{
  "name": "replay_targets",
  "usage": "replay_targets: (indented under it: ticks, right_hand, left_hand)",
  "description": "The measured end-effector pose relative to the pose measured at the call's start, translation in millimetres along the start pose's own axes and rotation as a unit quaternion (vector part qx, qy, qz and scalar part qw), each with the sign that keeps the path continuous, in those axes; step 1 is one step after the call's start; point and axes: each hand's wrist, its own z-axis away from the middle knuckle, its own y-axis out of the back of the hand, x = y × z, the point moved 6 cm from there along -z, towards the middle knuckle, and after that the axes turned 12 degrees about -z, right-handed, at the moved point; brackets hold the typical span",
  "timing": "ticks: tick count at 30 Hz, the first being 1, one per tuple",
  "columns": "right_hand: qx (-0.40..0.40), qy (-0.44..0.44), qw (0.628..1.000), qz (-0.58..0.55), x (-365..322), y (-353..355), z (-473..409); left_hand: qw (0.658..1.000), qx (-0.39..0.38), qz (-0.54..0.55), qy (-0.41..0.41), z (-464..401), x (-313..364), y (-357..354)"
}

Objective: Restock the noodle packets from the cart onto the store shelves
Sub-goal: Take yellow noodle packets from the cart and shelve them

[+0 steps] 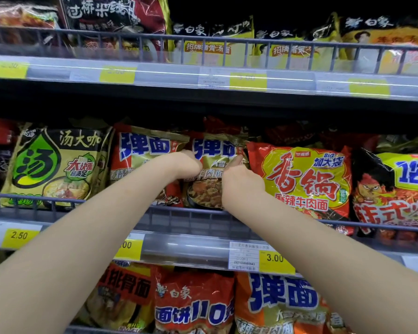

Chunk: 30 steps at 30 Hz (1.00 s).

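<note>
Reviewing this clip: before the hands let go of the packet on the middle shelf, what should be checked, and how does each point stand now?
1. Left hand has a grip on the brown noodle packet: ok, fingers curl at its left edge.
2. Right hand grips it: ok, at its right edge.
3. Packet behind the wire rail: ok, the bottom sits behind it.
4. Packet upright, label forward: ok.
5. Matches the neighbour packet: ok, same blue lettering.
6. Room behind the packet: cannot tell.

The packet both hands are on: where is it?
Head view, centre: the gold packet stands on the middle shelf, behind its rail, between a matching packet and the red packet.
</note>
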Motion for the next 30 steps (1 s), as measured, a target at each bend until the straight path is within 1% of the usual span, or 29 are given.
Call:
replay_targets:
  ticks: [3, 5, 12, 16, 22, 27, 30]
  right_hand:
    - [-0.033, -0.009, 0.999, 0.01, 4.2, -5.2, -4.9]
    - [-0.05, -0.019, 0.998, 0.011, 7.0, -7.7, -8.6]
    - [-0.075, -0.017, 0.996, 0.047, 13.3, -7.7, -18.7]
    - [-0.055, -0.01, 0.995, 0.08, 14.7, -7.4, -22.2]
    - [-0.027, -0.024, 0.998, 0.06, 12.2, -7.5, -28.6]
    - [-0.04, -0.037, 0.997, 0.062, 12.3, -6.6, -22.8]
    - [-0.043, -0.028, 0.996, 0.071, 7.8, -2.2, -18.2]
  left_hand:
    - [1.0, 0.009, -0.019, -0.015, 4.1, 1.4, -2.0]
    - [0.999, -0.001, -0.029, -0.037, 6.3, -0.1, -7.2]
    - [0.997, -0.001, -0.021, -0.077, 13.2, -5.6, -11.4]
    - [0.995, 0.0, -0.022, -0.095, 17.6, -7.0, -10.9]
    - [0.993, 0.008, -0.019, -0.116, 24.0, -8.2, -8.7]
    - [0.993, -0.009, 0.017, -0.12, 24.2, -11.6, -14.4]
    - [0.992, -0.013, 0.034, -0.12, 27.5, -10.9, -13.1]
